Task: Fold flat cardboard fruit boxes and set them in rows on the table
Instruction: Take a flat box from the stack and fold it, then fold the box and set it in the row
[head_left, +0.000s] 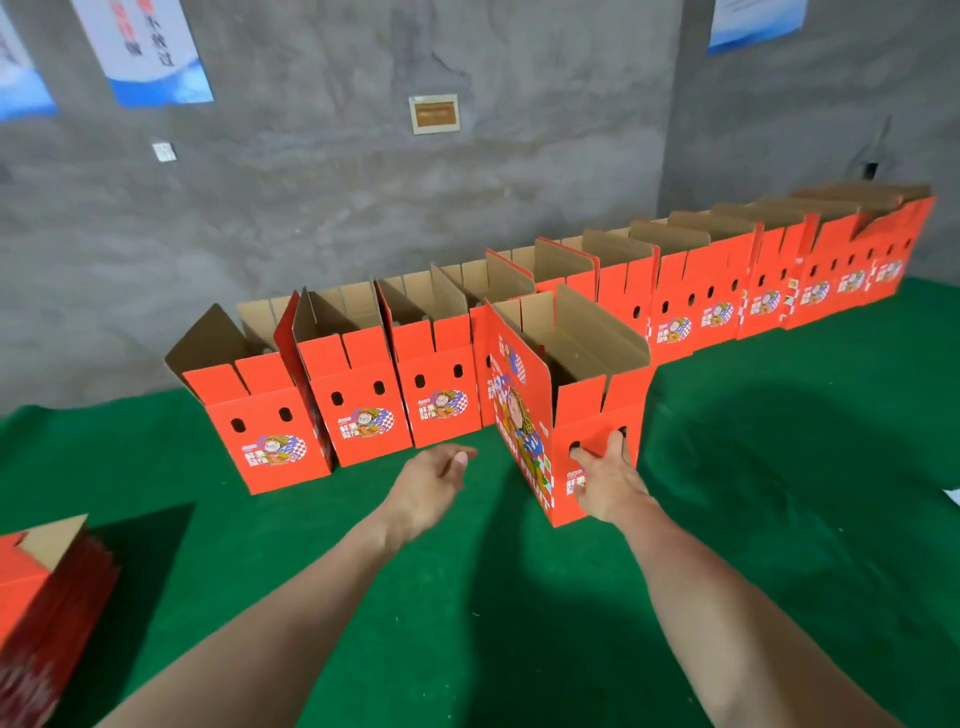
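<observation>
Red fruit boxes (566, 395) with brown insides and blue-and-white chequered prints, green felt table (779, 467), grey wall (519, 171).

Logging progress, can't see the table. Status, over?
Left hand open, touching nothing. Right hand flat against front box, standing upright before the back row. Flat stack far left, nothing in the way.

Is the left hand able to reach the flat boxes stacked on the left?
Likely yes: the left hand is empty, and only bare green cloth lies between it and the flat boxes.
</observation>
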